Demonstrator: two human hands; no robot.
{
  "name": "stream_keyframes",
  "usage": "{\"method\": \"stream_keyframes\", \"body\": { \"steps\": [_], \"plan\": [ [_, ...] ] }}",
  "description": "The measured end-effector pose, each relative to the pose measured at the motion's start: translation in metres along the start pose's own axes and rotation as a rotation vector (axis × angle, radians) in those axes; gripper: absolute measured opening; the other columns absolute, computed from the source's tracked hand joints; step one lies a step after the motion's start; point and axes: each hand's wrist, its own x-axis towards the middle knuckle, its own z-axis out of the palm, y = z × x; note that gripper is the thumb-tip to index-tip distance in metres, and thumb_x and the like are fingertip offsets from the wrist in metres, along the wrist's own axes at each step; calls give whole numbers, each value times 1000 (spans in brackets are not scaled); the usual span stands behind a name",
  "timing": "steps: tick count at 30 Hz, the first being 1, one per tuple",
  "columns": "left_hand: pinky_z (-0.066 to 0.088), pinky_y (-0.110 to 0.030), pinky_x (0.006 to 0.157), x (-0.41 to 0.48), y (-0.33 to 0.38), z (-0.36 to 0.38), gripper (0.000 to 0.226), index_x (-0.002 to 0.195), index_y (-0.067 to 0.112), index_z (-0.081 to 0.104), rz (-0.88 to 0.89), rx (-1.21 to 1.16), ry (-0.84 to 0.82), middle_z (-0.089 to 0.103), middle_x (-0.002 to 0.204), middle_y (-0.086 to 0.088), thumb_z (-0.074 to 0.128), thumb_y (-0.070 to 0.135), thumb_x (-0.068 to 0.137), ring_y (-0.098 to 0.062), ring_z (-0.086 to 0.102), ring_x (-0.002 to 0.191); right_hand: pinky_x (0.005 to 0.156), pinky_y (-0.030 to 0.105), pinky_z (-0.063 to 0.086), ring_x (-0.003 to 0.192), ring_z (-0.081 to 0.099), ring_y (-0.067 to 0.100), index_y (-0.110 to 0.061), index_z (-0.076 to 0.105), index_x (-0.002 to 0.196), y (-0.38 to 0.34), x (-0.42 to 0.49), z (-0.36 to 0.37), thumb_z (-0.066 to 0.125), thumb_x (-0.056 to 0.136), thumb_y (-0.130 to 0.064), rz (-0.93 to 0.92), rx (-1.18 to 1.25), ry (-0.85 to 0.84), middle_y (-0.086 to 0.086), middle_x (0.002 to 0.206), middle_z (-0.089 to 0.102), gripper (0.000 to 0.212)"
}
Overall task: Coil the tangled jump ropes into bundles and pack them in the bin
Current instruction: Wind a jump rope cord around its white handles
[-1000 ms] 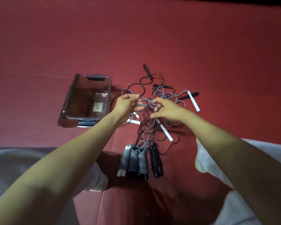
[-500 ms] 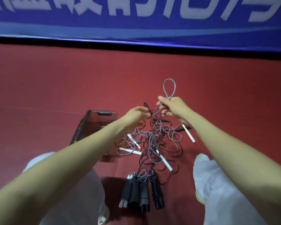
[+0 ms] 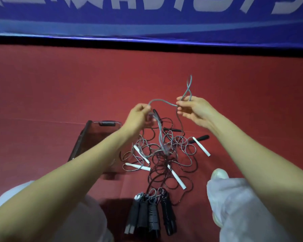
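- Tangle of jump ropes [image 3: 164, 154] lies on the red mat [image 3: 59, 93], in the middle of the view, with both hands raised over it.
- Left hand [image 3: 140, 117] has its fingers curled around a grey rope [image 3: 162, 102]. Several strands hang from this hand down into the tangle.
- Right hand [image 3: 194, 110] pinches the same grey rope between thumb and fingertips. A twisted loop stands up above it, toward 12 o'clock.
- Bin [image 3: 80, 142], dark and see-through, sits at 9 o'clock from the tangle, just beside it. The left forearm covers much of it, so I cannot tell what is inside.
- Group of dark handles [image 3: 150, 213] lies side by side at 6 o'clock from the tangle, with rope ends attached.
- White handles [image 3: 201, 147] lie among the loops: one at 3 o'clock, others toward 8 and 5 o'clock.
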Motion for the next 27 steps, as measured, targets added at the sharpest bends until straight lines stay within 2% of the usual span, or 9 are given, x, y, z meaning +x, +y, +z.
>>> {"method": "stream_keyframes", "body": {
  "steps": [3,6,11,15,18,21,23,25,27],
  "plan": [
    [56,-31,61,5,21,2,16,87,13,47,62,9,25,48,73,-2,41,13,102,-15,60,59,47,15,43,56,48,5,-15,64,88,-7,7,9,58,94,-12,-87,-190,90,-2,76,58,9],
    [50,-26,43,8,5,3,8,96,9,41,-47,173,27,44,71,-7,41,14,103,-18,52,52,45,14,45,57,46,7,-10,67,88,-8,11,19,60,93,-15,-112,-324,107,-1,75,55,10],
    [39,-21,45,5,-24,5,37,118,8,49,-67,397,-260,51,73,-1,68,19,89,-12,47,53,49,19,52,46,59,11,0,62,78,-12,4,36,58,93,-4,56,28,-71,7,65,66,16],
    [33,-24,50,-1,-18,12,14,103,13,61,4,259,-337,51,67,-2,66,18,91,-15,45,56,48,16,52,46,61,10,-3,60,75,-20,0,36,56,94,-5,77,265,-99,3,59,68,20],
    [37,-18,50,-5,-11,18,18,85,10,61,42,271,-292,56,58,6,56,21,97,-7,46,50,54,20,55,54,63,14,-1,63,79,-20,-3,31,55,97,-27,109,363,-131,8,68,68,33],
    [40,-17,50,-3,-3,21,22,86,9,61,7,118,-246,54,64,5,52,23,99,-7,45,52,64,28,54,69,63,19,1,67,95,-14,4,18,33,97,-58,159,348,-130,11,86,70,68],
    [41,-18,49,0,4,19,22,86,11,63,-47,-1,-209,53,64,4,52,25,99,-8,46,51,71,29,50,79,61,19,-4,67,99,-4,10,11,27,101,-42,186,240,-97,10,98,69,55],
    [42,-18,47,0,9,19,22,85,12,62,-108,-105,-179,53,62,5,51,25,99,-7,47,49,74,29,49,90,59,18,-7,66,103,12,13,11,36,96,-18,218,-11,-86,7,104,67,33],
    [42,-17,45,-1,12,16,23,84,11,61,-165,-208,-176,53,60,5,50,24,99,-7,47,46,74,28,47,95,55,16,-13,67,107,33,15,13,44,87,-1,224,-299,-161,4,106,67,33]
  ]
}}
